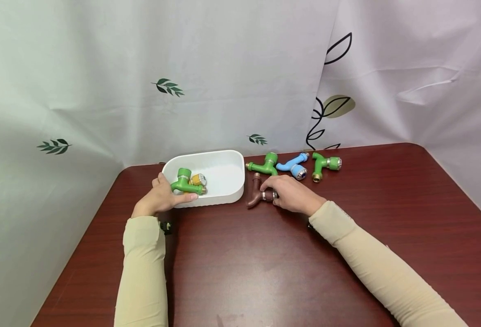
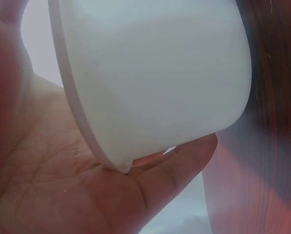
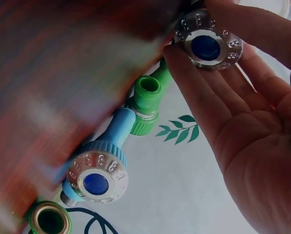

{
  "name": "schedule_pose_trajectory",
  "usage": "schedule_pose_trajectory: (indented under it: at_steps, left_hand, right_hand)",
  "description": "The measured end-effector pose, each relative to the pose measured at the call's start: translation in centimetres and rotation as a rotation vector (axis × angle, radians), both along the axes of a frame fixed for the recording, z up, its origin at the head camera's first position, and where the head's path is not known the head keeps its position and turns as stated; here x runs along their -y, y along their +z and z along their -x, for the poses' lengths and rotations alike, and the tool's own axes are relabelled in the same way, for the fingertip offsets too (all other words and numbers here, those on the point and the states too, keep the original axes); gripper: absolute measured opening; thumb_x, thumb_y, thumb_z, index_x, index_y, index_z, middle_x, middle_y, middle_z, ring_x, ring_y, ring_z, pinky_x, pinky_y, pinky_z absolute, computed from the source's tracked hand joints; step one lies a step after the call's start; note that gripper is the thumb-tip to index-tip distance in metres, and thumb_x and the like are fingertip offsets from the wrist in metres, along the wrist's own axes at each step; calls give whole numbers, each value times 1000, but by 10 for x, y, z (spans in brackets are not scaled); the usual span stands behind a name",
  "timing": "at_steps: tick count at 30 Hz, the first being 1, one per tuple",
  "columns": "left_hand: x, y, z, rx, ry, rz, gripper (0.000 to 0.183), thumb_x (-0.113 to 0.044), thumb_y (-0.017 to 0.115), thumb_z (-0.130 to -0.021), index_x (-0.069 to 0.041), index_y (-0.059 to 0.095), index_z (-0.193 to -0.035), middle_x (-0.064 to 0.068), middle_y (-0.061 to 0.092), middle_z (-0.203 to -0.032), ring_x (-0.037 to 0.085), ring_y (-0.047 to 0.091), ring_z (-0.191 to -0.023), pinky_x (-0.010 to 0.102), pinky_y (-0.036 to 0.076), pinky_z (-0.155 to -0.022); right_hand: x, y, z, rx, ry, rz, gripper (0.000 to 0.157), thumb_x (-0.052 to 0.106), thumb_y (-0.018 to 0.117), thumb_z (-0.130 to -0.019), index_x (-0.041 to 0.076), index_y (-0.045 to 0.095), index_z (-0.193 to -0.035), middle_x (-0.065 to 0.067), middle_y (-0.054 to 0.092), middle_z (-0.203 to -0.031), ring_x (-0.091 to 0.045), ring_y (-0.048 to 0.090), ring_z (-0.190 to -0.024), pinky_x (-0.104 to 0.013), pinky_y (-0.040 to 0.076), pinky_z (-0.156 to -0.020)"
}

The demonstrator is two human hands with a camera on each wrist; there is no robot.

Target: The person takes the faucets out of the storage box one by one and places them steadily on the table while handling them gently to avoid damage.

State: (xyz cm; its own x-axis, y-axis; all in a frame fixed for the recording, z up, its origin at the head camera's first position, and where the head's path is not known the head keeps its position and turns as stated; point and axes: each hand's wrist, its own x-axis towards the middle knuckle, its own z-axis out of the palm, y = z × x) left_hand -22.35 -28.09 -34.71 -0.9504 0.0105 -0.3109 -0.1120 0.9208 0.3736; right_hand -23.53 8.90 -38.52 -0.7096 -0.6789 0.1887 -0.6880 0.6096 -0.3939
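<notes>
At the left end of a white plastic tub (image 1: 230, 193), my left hand (image 1: 158, 195) grips the rim, thumb along the front side and fingers round the outer left wall. Inside the tub lie a green faucet (image 1: 183, 184) and a yellow faucet (image 1: 199, 179), partly hidden beneath the green one. My right hand (image 1: 291, 193) holds a brown faucet (image 1: 254, 195) by its knob, just right of the tub. In the right wrist view, the knob's clear end with a blue centre (image 3: 205, 48) shows between thumb and fingers.
Behind my right hand lie a green faucet (image 1: 268, 163), a blue faucet (image 1: 295, 165) and another green faucet (image 1: 324, 165) in a row. They rest on the dark red wooden table (image 1: 244, 259). A white curtain (image 1: 224, 91) with leaf prints hangs along the table's back edge.
</notes>
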Motion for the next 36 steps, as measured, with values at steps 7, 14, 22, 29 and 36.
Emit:
schedule_pose_trajectory:
  at_steps: [7,14,22,29,36]
  left_hand:
    - [0,1,1,-2,1,-6,146,-72,71,-77,20,-21,-145,46,5,-149,57,33,-134,59,31,-111]
    - [1,1,2,-10,-9,6,146,-73,70,-78,21,-21,-144,47,3,-148,58,32,-134,59,30,-112]
    - [0,1,2,-11,-13,-1,145,-71,71,-79,21,-20,-144,47,7,-147,57,33,-133,58,31,-111]
    - [-1,6,2,-2,-10,-23,146,-70,72,-79,21,-22,-144,47,6,-148,55,31,-134,58,30,-112]
    - [2,3,1,-4,1,-49,144,-68,73,-79,20,-21,-144,47,8,-147,55,32,-134,59,30,-111]
  right_hand:
    - [-1,0,-1,11,-10,-4,39,-11,73,-79,4,69,-115,-8,69,-113,-24,63,-105,-40,50,-91]
    - [0,0,0,20,-19,-13,39,-10,73,-80,5,68,-115,-6,69,-111,-23,63,-98,-38,49,-86]
    - [-2,2,0,40,-21,-38,44,-7,76,-80,3,65,-122,-10,66,-120,-27,61,-112,-43,48,-97]
    - [-5,5,2,8,-45,31,43,3,76,-86,0,63,-126,-13,63,-127,-30,55,-123,-45,43,-104]
    - [1,12,1,1,-63,84,43,13,73,-92,2,61,-131,-14,58,-134,-33,49,-130,-48,38,-109]
